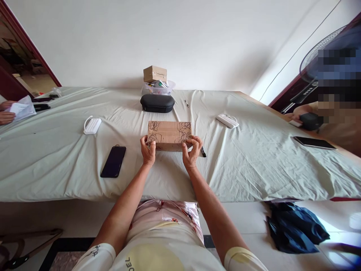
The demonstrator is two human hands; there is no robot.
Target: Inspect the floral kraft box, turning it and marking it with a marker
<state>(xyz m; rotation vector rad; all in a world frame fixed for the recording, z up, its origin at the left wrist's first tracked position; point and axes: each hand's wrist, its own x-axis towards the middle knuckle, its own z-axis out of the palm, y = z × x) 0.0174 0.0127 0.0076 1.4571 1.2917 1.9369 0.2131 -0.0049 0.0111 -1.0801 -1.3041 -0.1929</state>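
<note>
The tabletop (56, 158), draped in a pale sheet, runs wide from left to right; its near edge drops off just in front of the person's lap, and its far edge meets the white wall. The widest bare stretches of cloth lie to the near left and near right, and there is a clear strip between the box and the near edge.

A cardboard box (169, 135) with line drawings on it sits in the middle of the tabletop, straight ahead of the person. The left hand (148, 152) grips its near left corner and the right hand (191, 152) its near right corner, fingers curled onto the box ends.

A black pen (203, 151) lies just beside the right hand. A dark phone (113, 161) lies near the left hand, apart from the box. Behind the box is a black case (157, 103), and beyond that a clear tub (160, 89) with a small carton (155, 73) on top. White gadgets lie to the left (92, 125) and right (227, 121).
</note>
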